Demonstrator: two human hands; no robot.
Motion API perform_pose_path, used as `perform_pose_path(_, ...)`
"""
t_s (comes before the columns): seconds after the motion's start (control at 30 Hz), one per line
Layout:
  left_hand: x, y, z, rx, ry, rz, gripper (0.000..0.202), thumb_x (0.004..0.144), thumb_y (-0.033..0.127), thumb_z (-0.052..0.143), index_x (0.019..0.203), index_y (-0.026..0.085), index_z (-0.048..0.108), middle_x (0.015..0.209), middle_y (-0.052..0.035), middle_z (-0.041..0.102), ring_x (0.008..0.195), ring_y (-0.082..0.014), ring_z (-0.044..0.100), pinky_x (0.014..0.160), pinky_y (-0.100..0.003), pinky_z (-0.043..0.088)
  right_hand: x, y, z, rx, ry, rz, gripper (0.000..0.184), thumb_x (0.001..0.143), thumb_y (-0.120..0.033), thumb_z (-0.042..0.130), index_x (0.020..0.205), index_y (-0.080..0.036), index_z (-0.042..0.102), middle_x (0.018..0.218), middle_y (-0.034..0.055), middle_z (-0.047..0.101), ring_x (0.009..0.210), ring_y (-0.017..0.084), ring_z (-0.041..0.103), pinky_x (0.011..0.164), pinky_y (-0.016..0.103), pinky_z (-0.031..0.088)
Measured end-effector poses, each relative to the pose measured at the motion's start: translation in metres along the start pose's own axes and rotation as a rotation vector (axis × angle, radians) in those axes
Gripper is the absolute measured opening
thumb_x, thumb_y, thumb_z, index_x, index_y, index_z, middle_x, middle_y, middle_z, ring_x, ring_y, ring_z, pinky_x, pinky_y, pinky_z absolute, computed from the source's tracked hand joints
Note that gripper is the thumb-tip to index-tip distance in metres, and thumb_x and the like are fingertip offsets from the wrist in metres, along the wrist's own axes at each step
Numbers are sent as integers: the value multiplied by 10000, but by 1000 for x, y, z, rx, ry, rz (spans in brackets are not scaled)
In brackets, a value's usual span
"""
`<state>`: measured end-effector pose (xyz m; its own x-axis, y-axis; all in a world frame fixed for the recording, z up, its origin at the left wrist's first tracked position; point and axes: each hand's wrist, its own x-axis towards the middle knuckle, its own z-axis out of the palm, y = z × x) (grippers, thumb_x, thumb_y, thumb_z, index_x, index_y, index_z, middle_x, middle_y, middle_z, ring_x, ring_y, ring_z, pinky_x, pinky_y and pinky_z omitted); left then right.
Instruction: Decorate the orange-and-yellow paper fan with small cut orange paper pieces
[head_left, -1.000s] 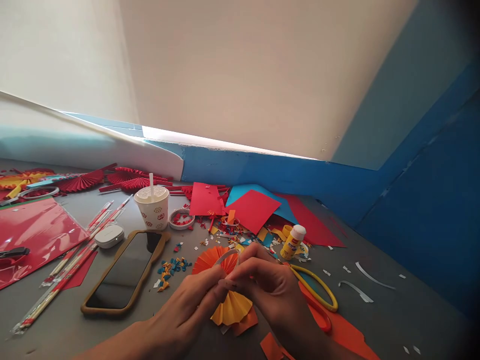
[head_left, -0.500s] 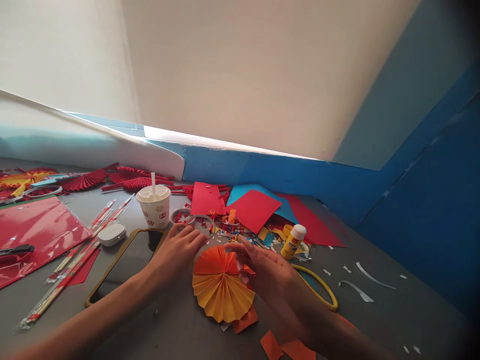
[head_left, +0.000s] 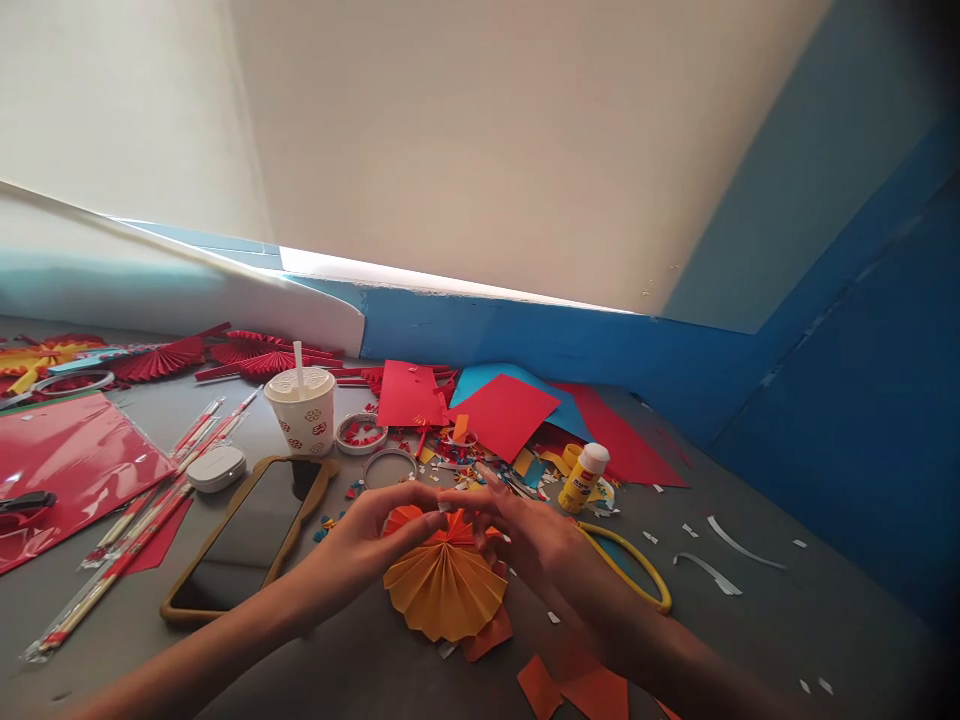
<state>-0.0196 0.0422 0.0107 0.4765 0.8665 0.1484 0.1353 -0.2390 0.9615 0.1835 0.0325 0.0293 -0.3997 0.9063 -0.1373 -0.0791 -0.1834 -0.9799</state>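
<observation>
A: Hand state?

B: Left hand (head_left: 390, 530) and right hand (head_left: 536, 540) come together at the fingertips, above the pleated fan (head_left: 445, 592). Small white piece (head_left: 444, 507) at the tips. Can't tell which hand grips it, or whether either is fully closed.

A: Fan position?

B: On the surface (head_left: 750, 640), orange far half, yellow near half. Fingers hide part of the orange. Orange scrap (head_left: 489, 636) at its near right edge.

A: Anything in the way?

B: Thin ring (head_left: 390, 451) and loose paper bits just beyond the hands. Phone (head_left: 240, 540) left of the left hand, lidded cup (head_left: 301, 425) behind it, straw in. Glue stick (head_left: 583, 478) upright beyond the right hand. Yellow loop handle (head_left: 663, 590) partly covered by the right forearm.

A: Further out?

B: Red sheet (head_left: 504, 418) over a blue one at the back. Wrapped sticks (head_left: 150, 525) far left, white case (head_left: 216, 468) beside them.
</observation>
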Motion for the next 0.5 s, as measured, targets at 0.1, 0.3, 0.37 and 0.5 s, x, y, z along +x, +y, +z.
perform_pose_path(0.1,1,2,0,-98,-27,-83,270,914,398,558,990,171,682,1041,-62,683,1075,-256,589,934,-335,446,-1,-1,0,-265,28,-99,463,957,-554,415,1088,-238,728,859,24,506,819,178,490,781,315,399)
perform_pose_path(0.3,0,-3,2,-84,25,-101,297,909,415,561,843,151,680,851,-23,665,891,-192,598,795,-251,444,0,-1,-3,-645,18,-420,346,1017,-389,380,1235,-308,636,1057,30,509,1026,183,532,913,305,394)
perform_pose_path(0.37,-2,-3,5,-70,25,-105,298,908,413,565,841,149,685,822,-16,649,841,-176,587,758,-239,436,2,-1,-5,-676,64,-443,334,1012,-377,403,1270,-309,604,1074,32,524,1025,183,544,900,307,404)
perform_pose_path(0.5,-6,1,13,-95,26,-103,303,917,403,555,833,149,699,867,-31,674,894,-192,596,797,-250,434,3,2,-4,-586,90,-432,234,975,-377,501,1039,-272,700,963,11,565,937,171,581,844,296,436)
